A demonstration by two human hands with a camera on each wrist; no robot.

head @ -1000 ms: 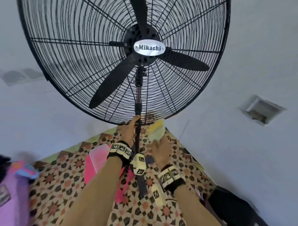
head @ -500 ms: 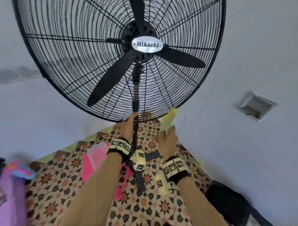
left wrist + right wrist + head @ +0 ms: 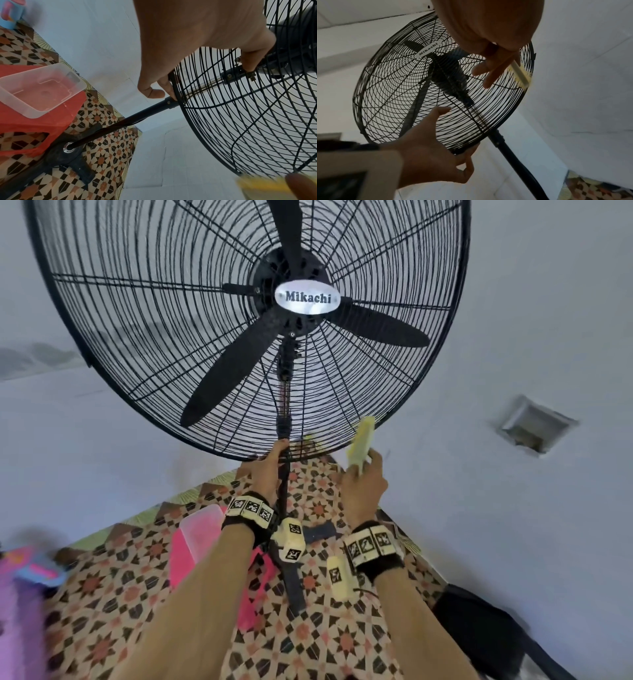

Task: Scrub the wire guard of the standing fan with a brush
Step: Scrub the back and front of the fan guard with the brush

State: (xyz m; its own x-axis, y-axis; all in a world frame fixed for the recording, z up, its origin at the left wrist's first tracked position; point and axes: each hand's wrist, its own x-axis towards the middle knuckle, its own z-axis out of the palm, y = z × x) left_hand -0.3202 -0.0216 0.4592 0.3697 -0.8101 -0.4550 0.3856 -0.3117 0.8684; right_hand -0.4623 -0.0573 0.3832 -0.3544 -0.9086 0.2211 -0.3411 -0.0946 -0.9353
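The black standing fan fills the upper head view, its wire guard round the blades and a silver badge. My left hand grips the guard's bottom rim beside the pole, thumb on the front wires, fingers curled under the rim. My right hand holds a pale yellow brush by its handle. The brush head lies against the wire guard at its lower right edge. In the left wrist view the brush is a blur at the bottom.
The fan's black base stands on a patterned floor mat by the white wall. A red-pink stool carrying a clear plastic tub sits left of the pole. A black bag lies at right. A wall recess is further right.
My right hand has lifted the brush up and to the right, from under the guard's bottom to its lower right edge. My left hand has stayed on the bottom rim.
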